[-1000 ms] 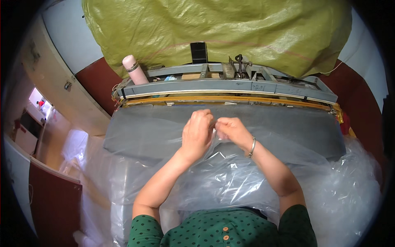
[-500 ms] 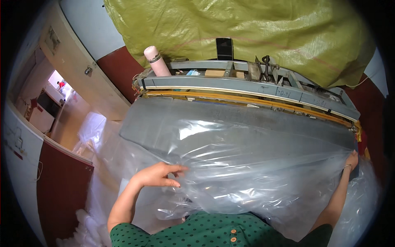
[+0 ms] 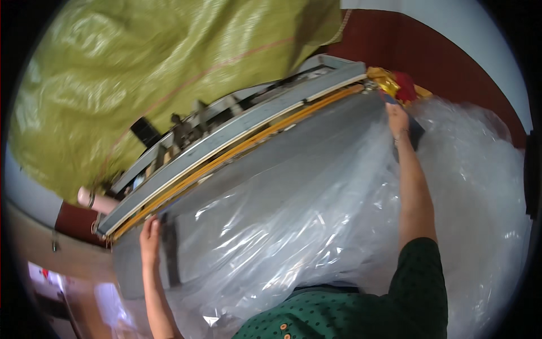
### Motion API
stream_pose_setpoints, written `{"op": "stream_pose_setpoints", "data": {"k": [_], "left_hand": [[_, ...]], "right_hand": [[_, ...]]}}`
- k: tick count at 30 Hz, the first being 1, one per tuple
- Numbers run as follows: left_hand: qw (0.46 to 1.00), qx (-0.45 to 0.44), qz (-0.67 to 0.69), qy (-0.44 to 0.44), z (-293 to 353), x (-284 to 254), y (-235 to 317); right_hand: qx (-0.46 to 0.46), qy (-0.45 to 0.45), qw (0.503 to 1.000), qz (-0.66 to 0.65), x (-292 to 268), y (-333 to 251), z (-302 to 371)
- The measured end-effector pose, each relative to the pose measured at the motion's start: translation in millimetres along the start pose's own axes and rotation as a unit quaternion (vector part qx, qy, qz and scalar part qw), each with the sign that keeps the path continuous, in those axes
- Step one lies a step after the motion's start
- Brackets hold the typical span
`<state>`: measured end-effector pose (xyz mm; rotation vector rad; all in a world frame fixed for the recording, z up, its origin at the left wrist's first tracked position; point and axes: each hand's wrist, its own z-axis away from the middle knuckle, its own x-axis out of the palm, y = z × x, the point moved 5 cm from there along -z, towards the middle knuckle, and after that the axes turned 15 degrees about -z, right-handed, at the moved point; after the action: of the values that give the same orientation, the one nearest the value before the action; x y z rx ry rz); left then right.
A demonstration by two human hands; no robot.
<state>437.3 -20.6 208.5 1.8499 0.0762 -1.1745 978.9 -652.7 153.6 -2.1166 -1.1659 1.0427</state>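
A wide sheet of clear plastic film [image 3: 316, 226] lies over a dark grey table [image 3: 316, 144] and hangs down towards my body. My right hand [image 3: 398, 120] is closed on the film's far right corner, at the table's right end. At the left end my left hand [image 3: 149, 240] is raised to the front of a long grey metal bar [image 3: 226, 133] with an orange strip [image 3: 248, 148] along it. Its fingers are pressed together, apparently pinching the film's left edge; the picture is slightly smeared there.
Behind the bar hangs a yellow-green woven tarp [image 3: 169, 62]. A pink bottle [image 3: 99, 200] and a black phone [image 3: 145, 133] are by the frame, with metal tools in it. More loose film [image 3: 468, 186] heaps at the right. A doorway opens at lower left.
My view has turned to the right, tilting the bar. The left hand has moved from above the film, fingers apart, up to the bar's left end. My right hand still grips the corner.
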Motion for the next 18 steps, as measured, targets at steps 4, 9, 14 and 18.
{"op": "stream_pose_setpoints", "data": {"k": [4,9,14,18], "left_hand": [[0.884,0.139,0.19,-0.403,65.4,127.1,253.9],[0.823,0.416,0.094,-0.376,142.0,255.0,356.9],[0.835,0.472,0.004,-0.283,146.7,299.9,367.5],[0.788,0.083,0.342,-0.505,137.9,275.9,352.5]], "right_hand": [[0.02,0.008,0.998,-0.064,-31.0,1.5,1.8],[0.04,0.023,0.993,-0.105,-20.4,-10.8,3.4],[0.025,0.044,0.994,-0.093,-24.7,-10.5,0.4],[0.032,0.002,0.993,-0.11,-18.3,-7.0,2.7]]}}
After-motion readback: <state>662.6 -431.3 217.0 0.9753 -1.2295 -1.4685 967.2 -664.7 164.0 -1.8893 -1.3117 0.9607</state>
